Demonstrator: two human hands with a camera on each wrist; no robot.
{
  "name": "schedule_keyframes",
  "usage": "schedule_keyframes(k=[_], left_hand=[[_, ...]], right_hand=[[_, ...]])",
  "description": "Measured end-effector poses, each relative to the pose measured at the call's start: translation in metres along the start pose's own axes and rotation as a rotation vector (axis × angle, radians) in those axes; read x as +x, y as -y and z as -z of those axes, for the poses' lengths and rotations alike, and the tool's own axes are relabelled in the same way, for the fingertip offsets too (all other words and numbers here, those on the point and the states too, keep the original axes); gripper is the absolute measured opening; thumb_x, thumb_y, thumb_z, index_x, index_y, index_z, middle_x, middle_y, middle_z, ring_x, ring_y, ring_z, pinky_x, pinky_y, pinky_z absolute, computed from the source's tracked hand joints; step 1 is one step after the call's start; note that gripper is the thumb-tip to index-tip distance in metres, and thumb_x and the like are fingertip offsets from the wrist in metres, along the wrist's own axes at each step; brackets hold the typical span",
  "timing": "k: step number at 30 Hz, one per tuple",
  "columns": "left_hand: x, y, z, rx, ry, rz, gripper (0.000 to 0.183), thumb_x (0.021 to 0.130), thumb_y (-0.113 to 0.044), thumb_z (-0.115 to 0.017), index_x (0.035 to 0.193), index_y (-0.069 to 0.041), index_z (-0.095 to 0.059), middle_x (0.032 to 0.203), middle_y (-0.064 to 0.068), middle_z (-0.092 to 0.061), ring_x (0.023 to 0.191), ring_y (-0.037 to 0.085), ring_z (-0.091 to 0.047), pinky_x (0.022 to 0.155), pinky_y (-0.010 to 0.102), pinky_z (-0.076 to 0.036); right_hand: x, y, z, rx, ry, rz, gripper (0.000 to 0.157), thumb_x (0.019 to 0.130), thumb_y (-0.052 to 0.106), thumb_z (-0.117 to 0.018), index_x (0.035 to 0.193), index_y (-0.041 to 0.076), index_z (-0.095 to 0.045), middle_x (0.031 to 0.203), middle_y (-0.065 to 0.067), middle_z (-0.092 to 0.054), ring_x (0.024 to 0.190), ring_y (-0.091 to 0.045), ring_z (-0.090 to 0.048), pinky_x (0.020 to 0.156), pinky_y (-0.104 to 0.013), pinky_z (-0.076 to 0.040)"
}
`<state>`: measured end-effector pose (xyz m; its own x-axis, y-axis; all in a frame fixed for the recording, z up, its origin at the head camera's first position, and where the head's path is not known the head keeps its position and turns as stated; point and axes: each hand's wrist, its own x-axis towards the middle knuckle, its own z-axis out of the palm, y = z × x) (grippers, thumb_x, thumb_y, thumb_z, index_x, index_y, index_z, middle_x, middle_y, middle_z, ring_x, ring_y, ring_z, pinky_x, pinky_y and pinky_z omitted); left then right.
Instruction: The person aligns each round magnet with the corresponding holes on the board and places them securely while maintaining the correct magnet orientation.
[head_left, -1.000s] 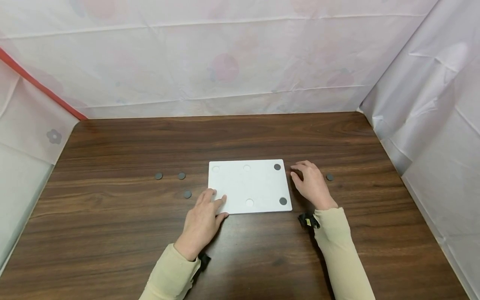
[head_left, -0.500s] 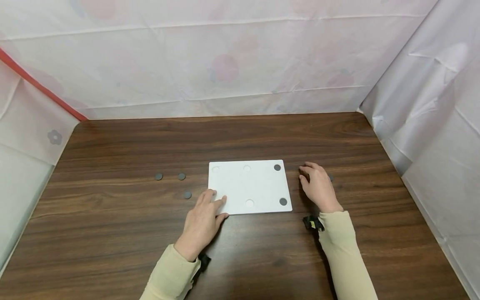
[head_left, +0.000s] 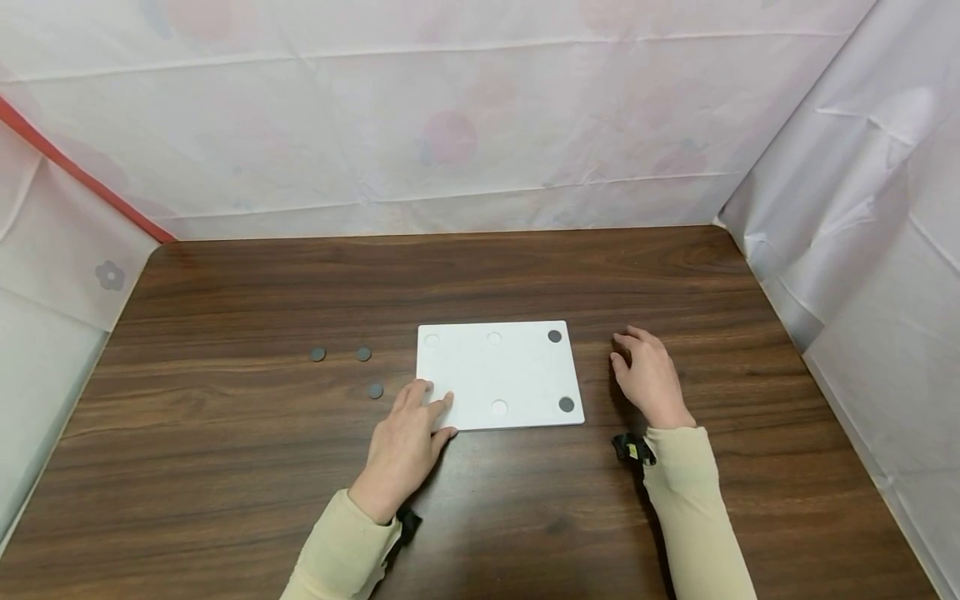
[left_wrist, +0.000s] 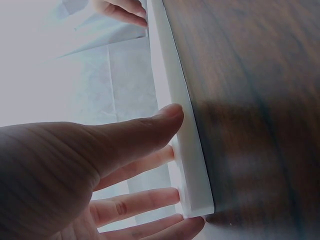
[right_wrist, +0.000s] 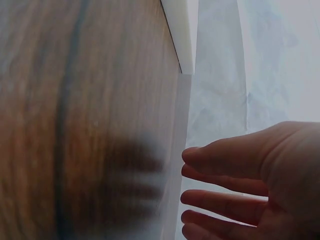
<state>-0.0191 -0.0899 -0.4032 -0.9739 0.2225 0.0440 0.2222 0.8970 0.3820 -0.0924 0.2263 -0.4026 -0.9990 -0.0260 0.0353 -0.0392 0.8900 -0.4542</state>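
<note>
A white rectangular board (head_left: 517,367) with shallow round recesses lies flat on the table. In its right corners sit two dark grey discs, the far disc (head_left: 554,337) and the near disc (head_left: 566,404). My left hand (head_left: 401,437) rests on the board's near left corner, thumb against the front edge and extended fingers on the top and side. That corner's surface is covered by the hand. To the right of the board, apart from it, my right hand (head_left: 648,375) hovers above the table. Its fingers are loosely bent, and the right wrist view shows nothing between the fingers (right_wrist: 225,205).
Left of the board lie three loose grey discs: a far left disc (head_left: 318,354), another disc (head_left: 363,354) beside it, and a nearer disc (head_left: 375,391). The brown wooden table (head_left: 225,467) is bordered by a pale curtain (head_left: 337,125) behind and at the sides.
My right hand has moved rightward, away from the board, and now hides the loose disc that was visible at its right. The left hand and the board have stayed in place.
</note>
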Motion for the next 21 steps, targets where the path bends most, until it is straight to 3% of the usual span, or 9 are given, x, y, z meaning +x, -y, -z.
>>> schedule_keyframes(k=[12,21], left_hand=[[-0.001,0.000,-0.001,-0.005,-0.002,0.000,0.042,0.081,-0.022,-0.077,0.121,-0.009,-0.068,0.122,0.018,-0.055,0.118,0.032,-0.051,0.057,0.041,-0.053],[-0.001,0.000,-0.001,-0.007,-0.008,-0.002,0.042,0.082,-0.022,-0.077,0.120,-0.009,-0.068,0.122,0.018,-0.055,0.118,0.032,-0.051,0.057,0.041,-0.053]], right_hand=[[-0.004,-0.007,0.006,-0.053,-0.027,-0.022,0.033,0.092,0.002,-0.057,0.119,-0.015,-0.059,0.130,-0.038,-0.048,0.124,-0.053,-0.042,0.104,-0.061,-0.032],[-0.005,-0.010,0.012,-0.086,0.013,-0.092,0.035,0.092,0.004,-0.056,0.121,-0.016,-0.057,0.130,-0.040,-0.046,0.123,-0.054,-0.041,0.102,-0.062,-0.033]])
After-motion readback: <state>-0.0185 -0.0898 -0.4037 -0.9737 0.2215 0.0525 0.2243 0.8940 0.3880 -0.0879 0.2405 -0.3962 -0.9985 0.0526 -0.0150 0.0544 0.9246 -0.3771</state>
